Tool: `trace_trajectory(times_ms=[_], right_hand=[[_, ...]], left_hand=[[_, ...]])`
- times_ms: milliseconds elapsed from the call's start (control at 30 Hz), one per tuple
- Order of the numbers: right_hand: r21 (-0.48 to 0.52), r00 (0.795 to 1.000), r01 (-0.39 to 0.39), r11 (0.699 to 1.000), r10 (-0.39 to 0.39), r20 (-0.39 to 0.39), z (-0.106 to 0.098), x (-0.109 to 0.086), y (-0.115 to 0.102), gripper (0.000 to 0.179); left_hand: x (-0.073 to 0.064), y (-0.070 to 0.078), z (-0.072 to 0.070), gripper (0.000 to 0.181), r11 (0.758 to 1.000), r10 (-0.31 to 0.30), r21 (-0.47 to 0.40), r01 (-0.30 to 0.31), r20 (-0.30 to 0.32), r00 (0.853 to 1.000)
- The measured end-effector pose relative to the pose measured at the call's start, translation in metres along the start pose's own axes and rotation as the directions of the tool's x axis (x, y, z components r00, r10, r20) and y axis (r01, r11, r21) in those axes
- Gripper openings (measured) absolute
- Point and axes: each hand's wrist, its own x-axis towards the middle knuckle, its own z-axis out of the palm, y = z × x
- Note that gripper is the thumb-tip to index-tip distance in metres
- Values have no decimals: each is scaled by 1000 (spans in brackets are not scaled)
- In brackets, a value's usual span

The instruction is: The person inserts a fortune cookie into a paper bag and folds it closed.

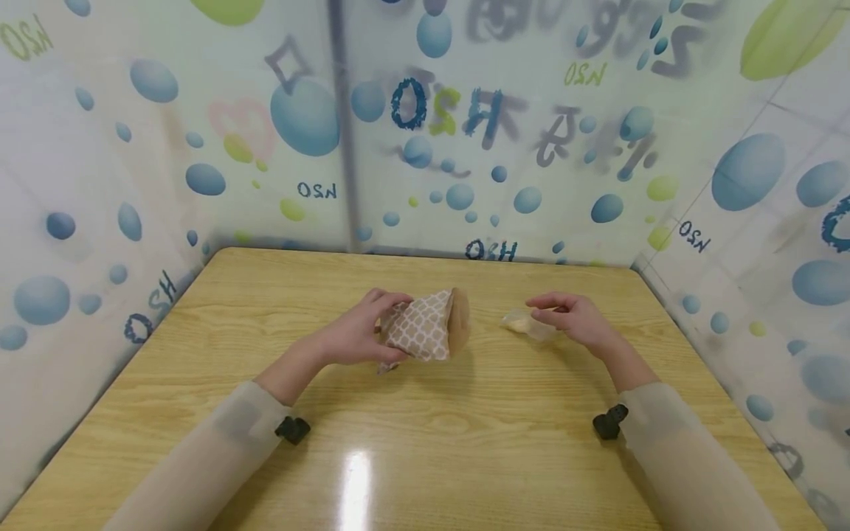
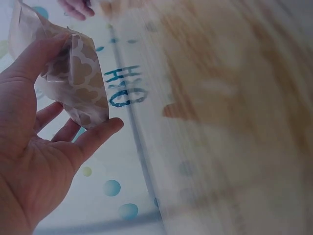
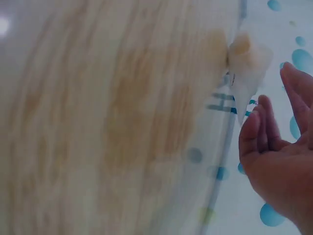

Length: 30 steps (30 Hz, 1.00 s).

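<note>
My left hand (image 1: 355, 332) grips a paper pouch (image 1: 425, 328) with a white lattice pattern on tan, thumb on one side and fingers on the other. The pouch's brown inner side shows at its mouth, which faces right. What lies inside cannot be seen. In the left wrist view the hand (image 2: 41, 166) wraps the crumpled end of the pouch (image 2: 85, 81). A small translucent plastic bag (image 1: 521, 322) with something pale in it is on the table, beside my right hand (image 1: 576, 318). The right wrist view shows loosely bent fingers (image 3: 249, 132) just apart from the bag (image 3: 247, 58).
Both hands are over a light wood-grain table (image 1: 425, 442). A printed curtain (image 1: 425, 169) with blue and green drops closes off its back and sides. Small black cameras (image 1: 293, 429) sit at both wrists.
</note>
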Motion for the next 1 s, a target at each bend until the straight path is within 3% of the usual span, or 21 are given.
trace_trajectory(times_ms=[167,433,733,1000], right_hand=[[-52,999,-19,998,21,27,-2,5,7,51],[-37,982,-48,998,54,181,0,7,9,65],[-101,986,-46,994,62,156,8,10,4,73],[-99,986,-60,993,74,150,22,10,-9,69]], left_hand=[[-1,2,1,94,1000,-8,-3,8,3,1000],[-2,4,0,94,1000,-7,18,8,-2,1000],[-1,4,0,96,1000,-20,12,20,1,1000],[1,4,0,96,1000,-21,22,21,3,1000]])
